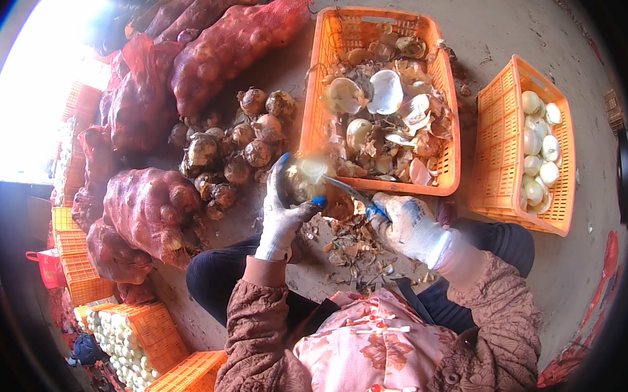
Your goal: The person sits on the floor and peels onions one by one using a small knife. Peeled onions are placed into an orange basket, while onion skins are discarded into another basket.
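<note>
My left hand (pixel 286 212), in a white glove with blue fingertips, is closed around an onion (pixel 308 176) near the close corner of an orange crate. The onion's upper side shows a pale cut face; its outline is partly blurred. My right hand (pixel 406 224), in a similar soiled glove, grips a knife (pixel 347 188) whose blade points left, its tip at the onion. Just beyond my hands, the orange plastic crate (pixel 381 187) holds onion skins and cut pieces (pixel 385 92). Unpeeled onions (pixel 258 153) lie in a heap on the floor left of this crate.
Red mesh sacks of onions (pixel 148 207) stand at the left and upper left. A tilted orange crate (pixel 498 137) at the right holds peeled onions (pixel 549 148). Onion skins (pixel 354 244) litter the floor between my legs. More orange crates (pixel 152 331) stand at the lower left.
</note>
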Demonstrator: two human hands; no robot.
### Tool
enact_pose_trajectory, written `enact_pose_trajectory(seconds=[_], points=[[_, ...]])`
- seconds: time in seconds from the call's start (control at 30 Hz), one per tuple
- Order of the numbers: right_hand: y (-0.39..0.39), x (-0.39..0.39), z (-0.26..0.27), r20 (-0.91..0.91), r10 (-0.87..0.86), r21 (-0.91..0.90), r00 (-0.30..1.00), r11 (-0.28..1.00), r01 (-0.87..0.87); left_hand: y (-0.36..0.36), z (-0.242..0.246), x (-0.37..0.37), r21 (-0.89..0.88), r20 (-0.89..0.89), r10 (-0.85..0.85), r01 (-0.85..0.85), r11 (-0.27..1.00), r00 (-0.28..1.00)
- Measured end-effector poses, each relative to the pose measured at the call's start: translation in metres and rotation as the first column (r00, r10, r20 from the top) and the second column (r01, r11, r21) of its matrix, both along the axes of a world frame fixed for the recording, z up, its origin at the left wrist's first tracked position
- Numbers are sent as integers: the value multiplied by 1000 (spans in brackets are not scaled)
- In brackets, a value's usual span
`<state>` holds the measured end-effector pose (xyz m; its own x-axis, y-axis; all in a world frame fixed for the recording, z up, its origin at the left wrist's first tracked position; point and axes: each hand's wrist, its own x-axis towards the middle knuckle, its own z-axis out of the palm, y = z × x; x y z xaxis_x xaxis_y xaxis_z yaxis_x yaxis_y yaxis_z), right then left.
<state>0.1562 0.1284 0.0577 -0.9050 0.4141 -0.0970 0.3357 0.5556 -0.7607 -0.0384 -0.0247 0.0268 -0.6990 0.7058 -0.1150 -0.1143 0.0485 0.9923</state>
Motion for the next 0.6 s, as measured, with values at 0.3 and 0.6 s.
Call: enact_pose_trajectory(seconds=[0.3, 0.6], points=[[2, -10, 4, 68, 22, 51, 997, 998, -25, 11, 12, 4, -24, -139, -39, 36, 999, 989], [-39, 3, -23, 51, -124, 33, 991, 992, 123, 12, -4, 4, 157, 209, 164, -198, 968, 964]])
